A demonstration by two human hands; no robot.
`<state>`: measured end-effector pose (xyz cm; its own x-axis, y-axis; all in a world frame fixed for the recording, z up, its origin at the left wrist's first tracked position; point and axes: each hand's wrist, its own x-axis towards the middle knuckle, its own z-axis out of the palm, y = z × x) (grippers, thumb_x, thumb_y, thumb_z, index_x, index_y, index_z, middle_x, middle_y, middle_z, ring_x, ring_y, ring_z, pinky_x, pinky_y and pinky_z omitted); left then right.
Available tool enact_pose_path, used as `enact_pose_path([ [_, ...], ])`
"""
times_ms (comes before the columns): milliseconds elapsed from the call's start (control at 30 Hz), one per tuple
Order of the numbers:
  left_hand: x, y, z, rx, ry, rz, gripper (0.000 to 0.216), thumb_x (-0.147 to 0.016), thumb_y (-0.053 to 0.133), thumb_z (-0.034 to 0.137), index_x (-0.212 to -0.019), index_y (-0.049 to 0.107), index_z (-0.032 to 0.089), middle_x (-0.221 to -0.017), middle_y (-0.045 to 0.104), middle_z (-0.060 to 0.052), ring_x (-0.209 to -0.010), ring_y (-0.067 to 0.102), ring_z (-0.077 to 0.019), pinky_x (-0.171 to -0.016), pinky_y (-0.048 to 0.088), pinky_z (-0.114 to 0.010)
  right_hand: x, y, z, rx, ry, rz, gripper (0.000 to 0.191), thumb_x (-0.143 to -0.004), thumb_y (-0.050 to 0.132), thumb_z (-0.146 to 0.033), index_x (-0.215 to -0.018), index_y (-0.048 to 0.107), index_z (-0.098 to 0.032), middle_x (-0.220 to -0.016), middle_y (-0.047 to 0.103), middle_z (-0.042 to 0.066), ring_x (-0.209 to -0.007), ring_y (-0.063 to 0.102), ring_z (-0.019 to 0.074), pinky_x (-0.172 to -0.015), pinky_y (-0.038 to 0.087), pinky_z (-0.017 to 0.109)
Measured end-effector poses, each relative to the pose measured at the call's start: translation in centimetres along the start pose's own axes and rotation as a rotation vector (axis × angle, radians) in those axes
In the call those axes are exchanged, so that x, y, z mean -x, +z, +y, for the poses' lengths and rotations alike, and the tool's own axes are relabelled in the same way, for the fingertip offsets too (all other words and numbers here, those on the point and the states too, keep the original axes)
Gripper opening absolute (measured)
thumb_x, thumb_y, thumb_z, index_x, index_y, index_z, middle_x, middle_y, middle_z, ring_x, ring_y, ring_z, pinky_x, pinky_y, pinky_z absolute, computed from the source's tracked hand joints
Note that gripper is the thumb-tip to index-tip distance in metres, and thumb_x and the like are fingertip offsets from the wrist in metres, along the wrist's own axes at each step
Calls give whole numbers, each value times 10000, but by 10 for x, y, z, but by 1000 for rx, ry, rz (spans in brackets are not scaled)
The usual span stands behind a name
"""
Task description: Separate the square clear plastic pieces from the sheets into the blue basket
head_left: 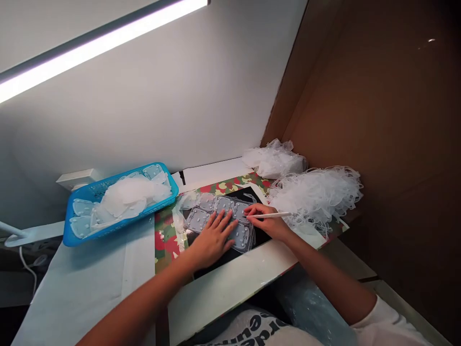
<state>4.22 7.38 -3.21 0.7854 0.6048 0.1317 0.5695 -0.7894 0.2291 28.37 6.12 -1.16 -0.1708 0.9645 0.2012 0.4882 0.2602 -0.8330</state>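
Observation:
Several clear plastic pieces with small white dots, a translucent sheet (240,232) among them, lie on a black mat (219,262) in front of me. My left hand (212,240) rests flat on them, fingers spread. In my right hand (269,222) is a thin white pen-like tool (272,215), pinched between the fingers. Its dark tip points left and sits at the upper right part of the sheet; whether it touches is too small to tell.
A blue basket (120,231) holding translucent pieces stands at the left. Heaps of clear plastic strips (319,194) and scraps (275,158) lie at the right, by a brown panel (378,120). A lamp tube (108,43) hangs above. Patterned sheeting (165,240) covers part of the table.

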Motion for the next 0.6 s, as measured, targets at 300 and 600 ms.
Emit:
enact_pose_path([
  [300, 11, 10, 26, -85, -121, 80, 432, -968, 466, 379, -1383, 504, 264, -1538, 374, -132, -1440, 301, -304, -1155, 252, -554, -5, 9, 10, 68, -94, -126, 134, -827, 620, -227, -702, 579, -206, -964, 683, 42, -914, 635, 194, -823, 478, 319],
  [600, 13, 19, 24, -53, -120, 119, 501, -951, 503, 407, -1442, 424, 344, -1606, 222, -107, -1464, 225, -329, -1145, 274, -546, -7, 10, 3, 102, -80, -134, 150, -850, 583, -210, -705, 544, -212, -952, 679, 32, -891, 631, 190, -794, 482, 307],
])
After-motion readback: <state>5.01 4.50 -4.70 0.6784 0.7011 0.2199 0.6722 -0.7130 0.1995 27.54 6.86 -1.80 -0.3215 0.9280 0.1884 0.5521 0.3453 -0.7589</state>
